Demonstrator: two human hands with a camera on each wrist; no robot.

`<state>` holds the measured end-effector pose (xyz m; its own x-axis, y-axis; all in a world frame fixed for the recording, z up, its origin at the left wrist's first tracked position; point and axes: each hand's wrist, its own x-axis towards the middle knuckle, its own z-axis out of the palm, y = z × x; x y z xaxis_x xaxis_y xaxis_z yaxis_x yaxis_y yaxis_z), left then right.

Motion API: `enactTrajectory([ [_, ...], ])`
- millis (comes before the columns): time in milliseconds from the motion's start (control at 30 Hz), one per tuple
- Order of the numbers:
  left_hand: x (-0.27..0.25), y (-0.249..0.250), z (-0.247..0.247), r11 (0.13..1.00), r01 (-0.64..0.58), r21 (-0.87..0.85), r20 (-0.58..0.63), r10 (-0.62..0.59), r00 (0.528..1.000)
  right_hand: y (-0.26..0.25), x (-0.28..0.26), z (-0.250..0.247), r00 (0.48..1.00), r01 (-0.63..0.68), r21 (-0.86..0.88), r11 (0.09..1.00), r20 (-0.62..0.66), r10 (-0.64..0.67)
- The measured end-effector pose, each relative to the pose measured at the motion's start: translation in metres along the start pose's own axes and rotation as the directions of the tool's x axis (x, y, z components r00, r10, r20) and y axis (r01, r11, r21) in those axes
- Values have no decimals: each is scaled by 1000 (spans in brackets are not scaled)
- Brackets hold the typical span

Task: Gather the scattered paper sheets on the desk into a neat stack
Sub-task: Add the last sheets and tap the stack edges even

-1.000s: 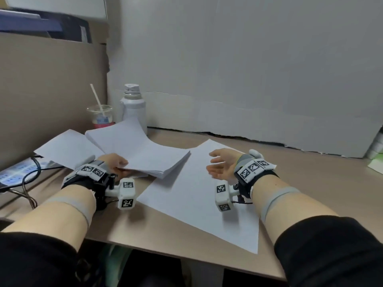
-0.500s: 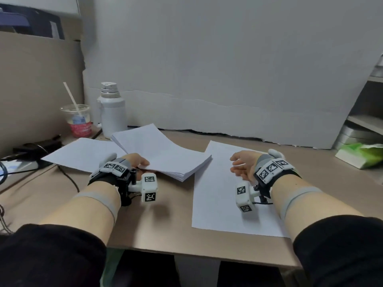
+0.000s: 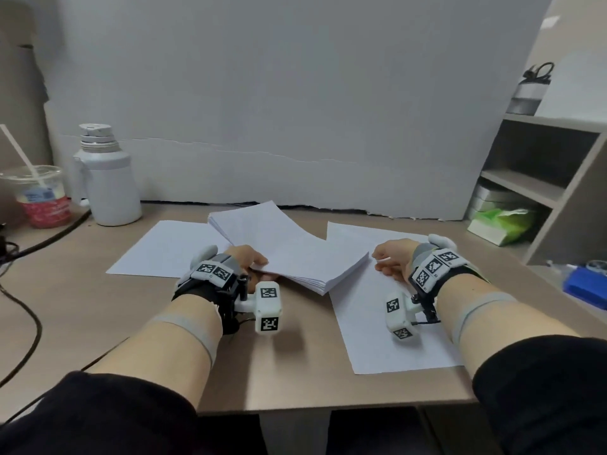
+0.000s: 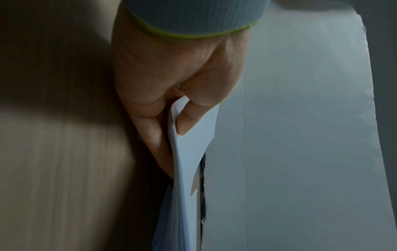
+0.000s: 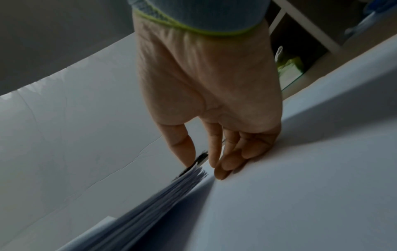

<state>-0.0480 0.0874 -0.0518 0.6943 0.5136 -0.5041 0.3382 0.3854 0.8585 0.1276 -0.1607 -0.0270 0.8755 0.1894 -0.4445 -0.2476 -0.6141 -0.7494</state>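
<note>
Thick stack of white paper sheets (image 3: 289,247) at desk centre, skewed, near corner raised. Left hand (image 3: 248,261) pinches that corner, thumb on top, fingers beneath, apparently to lift and carry. Right hand (image 3: 392,259) at 3 o'clock of stack, fingers relaxed, holding nothing, resting on loose white sheet (image 3: 387,330). Second loose white sheet (image 3: 167,247) at 9 o'clock. Both sheets ungathered.

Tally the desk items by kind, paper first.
Paper stack, gripped by the left hand: 1
Loose paper sheets, left and right: 2
White bottle: 1
Plastic cup with straw: 1
Total: 5
</note>
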Motion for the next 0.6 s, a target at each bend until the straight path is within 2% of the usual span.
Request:
enactTrajectory([
  [67,-2,-2,11,989,102,-110,64,-96,993,4,3,-8,1000,9,8,1000,-3,-9],
  [133,3,-3,23,963,132,-234,94,-113,989,7,1,-14,1000,21,21,1000,4,-21],
  [267,18,1,31,930,150,-335,210,-82,974,14,0,-34,998,66,126,990,-27,-63],
  [300,23,5,27,929,146,-341,242,-63,968,13,0,-40,995,84,158,984,-59,-76],
  [367,30,12,27,927,76,-366,231,12,973,15,7,-56,982,108,148,983,-171,-82],
  [433,35,19,35,917,-32,-397,202,121,972,20,13,-74,953,97,1,995,-287,-92],
  [500,39,23,49,909,-109,-402,212,208,955,29,21,-90,927,21,-189,982,-363,-90],
  [600,50,25,64,911,-206,-358,168,279,945,42,21,-103,929,-131,-460,878,-367,-53],
])
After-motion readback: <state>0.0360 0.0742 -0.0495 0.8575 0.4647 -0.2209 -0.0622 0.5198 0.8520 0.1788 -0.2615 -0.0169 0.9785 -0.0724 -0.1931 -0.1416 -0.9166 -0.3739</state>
